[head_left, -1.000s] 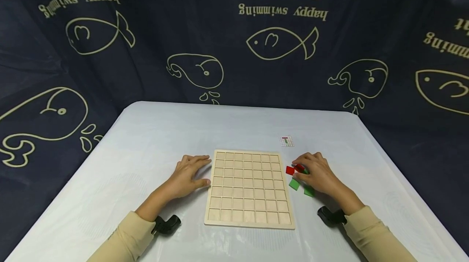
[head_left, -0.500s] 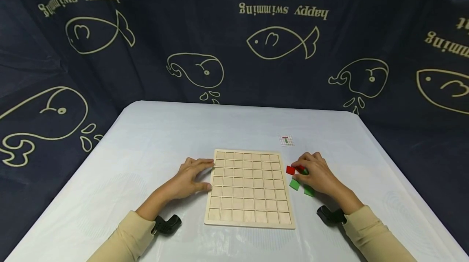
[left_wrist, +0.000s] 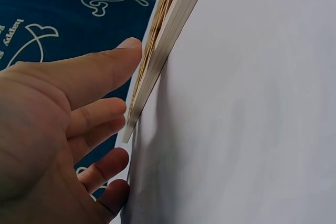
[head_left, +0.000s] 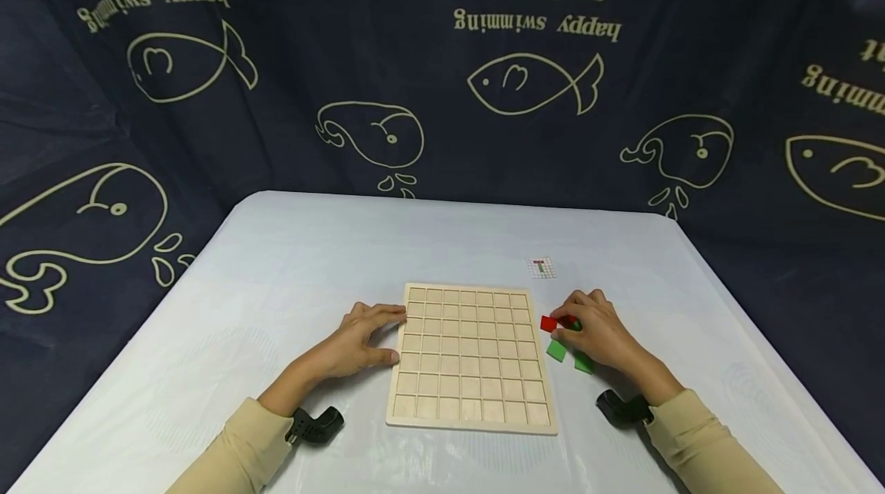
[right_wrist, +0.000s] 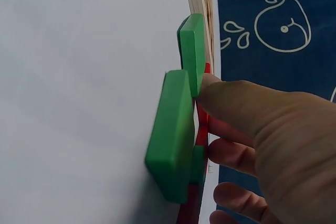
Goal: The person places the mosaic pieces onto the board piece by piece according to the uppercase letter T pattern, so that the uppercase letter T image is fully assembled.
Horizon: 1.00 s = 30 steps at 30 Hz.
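The pale wooden grid board (head_left: 470, 426) lies flat on the white table. At its left edge is my left hand (head_left: 356, 340), thumb and fingers spread apart, fingertips at the frame. My right hand (head_left: 596, 329) hovers low over a small group of tiles right of the board. A red square tile (head_left: 548, 323) lies by its thumb and index fingertips, which stand apart. Under the hand are another red tile and a green one, partly hidden. Two green tiles (head_left: 556, 350) lie nearer me; in the right wrist view a green tile (right_wrist: 170, 135) looms close, below the thumb.
A small card (head_left: 541, 267) with a red and green T pattern on a grid lies beyond the board. Black wrist cameras (head_left: 624, 408) hang under both forearms. A dark blue curtain (head_left: 442, 79) with whale and fish drawings stands behind the table (head_left: 304, 248).
My left hand has shifted slightly right, up to the board's edge. My right index fingertip has lowered a little toward the red tile. Board and tiles stay in place.
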Tool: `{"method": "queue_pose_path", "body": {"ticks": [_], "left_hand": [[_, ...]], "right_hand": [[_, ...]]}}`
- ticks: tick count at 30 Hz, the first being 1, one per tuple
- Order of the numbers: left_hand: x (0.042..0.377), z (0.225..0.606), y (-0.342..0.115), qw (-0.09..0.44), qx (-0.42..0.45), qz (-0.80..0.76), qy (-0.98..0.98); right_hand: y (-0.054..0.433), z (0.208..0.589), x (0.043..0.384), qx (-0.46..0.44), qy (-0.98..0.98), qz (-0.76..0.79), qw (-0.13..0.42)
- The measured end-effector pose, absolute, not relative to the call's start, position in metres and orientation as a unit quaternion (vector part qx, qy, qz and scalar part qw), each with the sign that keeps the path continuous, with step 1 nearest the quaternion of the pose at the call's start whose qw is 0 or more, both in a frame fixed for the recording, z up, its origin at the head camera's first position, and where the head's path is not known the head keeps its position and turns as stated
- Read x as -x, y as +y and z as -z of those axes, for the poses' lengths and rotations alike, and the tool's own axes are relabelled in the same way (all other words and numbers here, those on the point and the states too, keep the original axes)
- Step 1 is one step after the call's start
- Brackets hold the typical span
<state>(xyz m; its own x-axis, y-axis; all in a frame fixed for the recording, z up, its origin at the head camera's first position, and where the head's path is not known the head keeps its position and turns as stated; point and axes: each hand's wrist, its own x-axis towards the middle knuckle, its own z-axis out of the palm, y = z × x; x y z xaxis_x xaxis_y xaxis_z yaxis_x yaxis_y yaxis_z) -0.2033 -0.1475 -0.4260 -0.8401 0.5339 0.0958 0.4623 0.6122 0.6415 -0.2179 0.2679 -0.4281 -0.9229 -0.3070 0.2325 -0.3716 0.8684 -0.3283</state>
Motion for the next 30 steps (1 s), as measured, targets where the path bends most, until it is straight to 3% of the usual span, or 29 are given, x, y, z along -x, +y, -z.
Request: {"method": "queue_pose_path", "body": {"ticks": [30], "left_hand": [[0.2019,0.4291,-0.1461,0.046,-0.277,-0.346,0.895]], "right_hand": [[0.2616,0.4193,0.2164,-0.167,-0.957,-0.223,0.081]]}}
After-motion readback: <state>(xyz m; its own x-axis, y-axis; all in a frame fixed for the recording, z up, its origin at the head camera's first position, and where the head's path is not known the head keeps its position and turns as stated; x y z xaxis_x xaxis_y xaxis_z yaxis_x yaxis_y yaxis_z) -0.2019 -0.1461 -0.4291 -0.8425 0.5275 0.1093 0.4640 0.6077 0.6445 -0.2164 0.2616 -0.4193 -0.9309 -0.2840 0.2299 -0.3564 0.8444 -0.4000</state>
